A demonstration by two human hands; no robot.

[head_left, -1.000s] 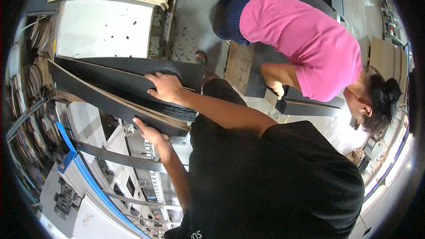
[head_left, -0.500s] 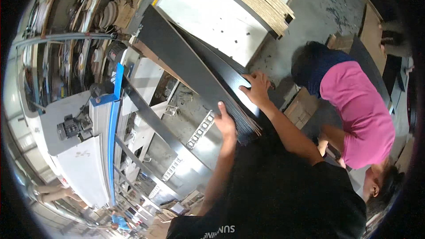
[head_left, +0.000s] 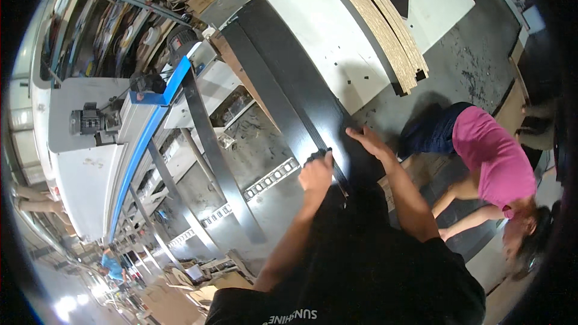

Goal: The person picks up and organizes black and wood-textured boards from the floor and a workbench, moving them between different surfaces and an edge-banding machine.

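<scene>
- A stack of long black panels (head_left: 289,78) is seen lying on the machine bed; the long axis runs from the near end at the hands up and away toward the upper left of the view.
- The near end of the stack is met by both hands, so the panels stretch straight ahead of the person, away from the body.
- The left hand (head_left: 317,171) is curled closed around the near edge of the stack, fingers wrapped over the end; a firm hold is judged.
- The right hand (head_left: 368,142) is laid flat and spread wide on the top face, just to the right of the left hand and a little farther along the panel; nothing is gripped by it, only pressed.
- Of the two, the left hand is nearer the panel's end.
- Beside the stack, a white board (head_left: 337,42) is seen, with a pile of raw chipboard sheets (head_left: 385,30) lying across it.
- To the left, a blue machine rail (head_left: 141,144) and grey metal bars (head_left: 211,150) are crossed below the panels.
- At the right, another person in a pink shirt (head_left: 490,159) is bent over the floor, well apart from the hands.
</scene>
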